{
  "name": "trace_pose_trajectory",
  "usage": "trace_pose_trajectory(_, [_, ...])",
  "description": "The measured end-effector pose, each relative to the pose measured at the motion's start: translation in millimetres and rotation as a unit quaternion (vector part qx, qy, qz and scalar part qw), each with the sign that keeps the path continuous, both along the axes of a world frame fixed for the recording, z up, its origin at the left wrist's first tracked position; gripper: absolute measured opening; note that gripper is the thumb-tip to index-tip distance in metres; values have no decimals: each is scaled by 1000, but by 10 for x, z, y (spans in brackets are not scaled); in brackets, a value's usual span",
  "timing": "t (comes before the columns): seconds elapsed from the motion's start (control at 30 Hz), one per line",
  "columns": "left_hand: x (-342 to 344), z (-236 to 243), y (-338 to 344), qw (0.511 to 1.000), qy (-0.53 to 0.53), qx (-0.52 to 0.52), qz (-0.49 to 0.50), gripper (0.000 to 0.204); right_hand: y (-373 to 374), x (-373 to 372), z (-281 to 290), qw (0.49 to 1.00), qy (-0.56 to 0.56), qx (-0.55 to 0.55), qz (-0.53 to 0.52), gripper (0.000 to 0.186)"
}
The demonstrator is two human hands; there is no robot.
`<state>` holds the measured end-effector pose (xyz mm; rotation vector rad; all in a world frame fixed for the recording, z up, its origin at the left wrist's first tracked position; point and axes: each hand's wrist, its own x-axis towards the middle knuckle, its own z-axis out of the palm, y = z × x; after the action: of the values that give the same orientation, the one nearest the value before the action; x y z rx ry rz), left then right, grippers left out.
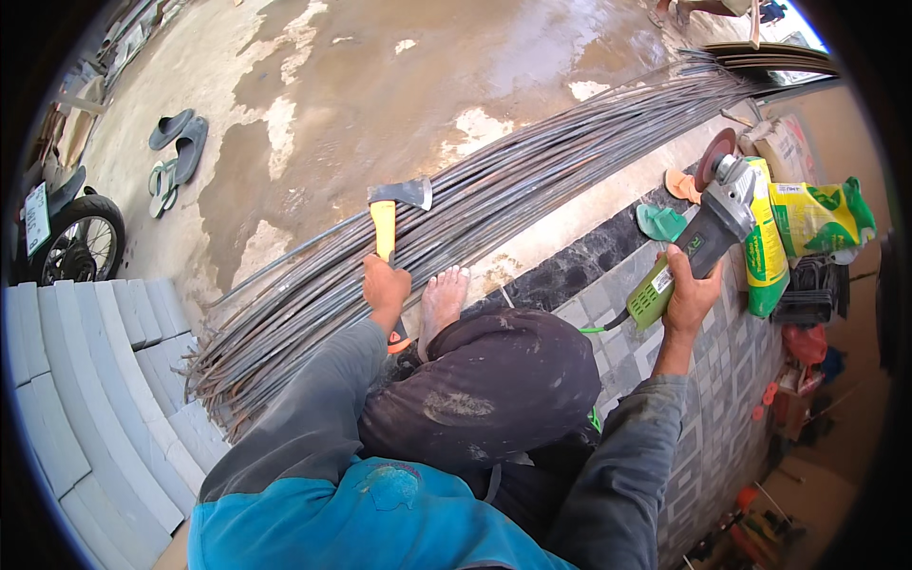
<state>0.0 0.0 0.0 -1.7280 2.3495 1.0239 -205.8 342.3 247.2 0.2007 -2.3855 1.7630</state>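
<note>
My left hand (384,285) is closed round the handle of a small axe with a yellow, orange and black handle (384,224), its dark steel head (399,194) raised in front of my bare foot (443,302). My right hand (686,296) grips a green and dark grey angle grinder (714,228), whose reddish-brown disc (714,156) points forward, away from me. A green cord leaves the grinder's rear. A long bundle of steel bars (532,180) runs diagonally beneath the axe and along the tiled step (646,399) where I sit.
Stacked pale grey blocks (85,380), a motorbike wheel (90,239) and sandals (171,157) are on the left. Beside the grinder lie yellow-green bags (815,215), a green item (659,220) and an orange item (679,184). Part of another person (712,8) shows at the top right.
</note>
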Motion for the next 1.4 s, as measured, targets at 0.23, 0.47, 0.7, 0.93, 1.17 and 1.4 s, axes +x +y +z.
trace_pose_trajectory(0.23, [-371, 160, -216, 985, 88, 30, -144, 38, -119, -40, -94, 964, -24, 258, 60, 78])
trace_pose_trajectory(0.47, [-1156, 224, -277, 938, 15, -21, -345, 41, -206, 122, -448, 893, -129, 403, 152, 91])
trace_pose_trajectory(0.7, [-1270, 75, -239, 901, -29, -23, -433, 39, -202, 332, -919, 876, -205, 404, 167, 93])
trace_pose_trajectory(0.93, [-1284, 40, -276, 877, -47, -28, -478, 37, -210, 483, -1040, 862, -232, 418, 169, 91])
trace_pose_trajectory(1.17, [-1332, -18, -369, 857, -54, -57, -510, 41, -307, 597, -1026, 838, -237, 440, 219, 88])
trace_pose_trajectory(1.4, [-1345, 42, -359, 853, -51, -58, -516, 35, -346, 526, -1127, 835, -221, 445, 236, 89])
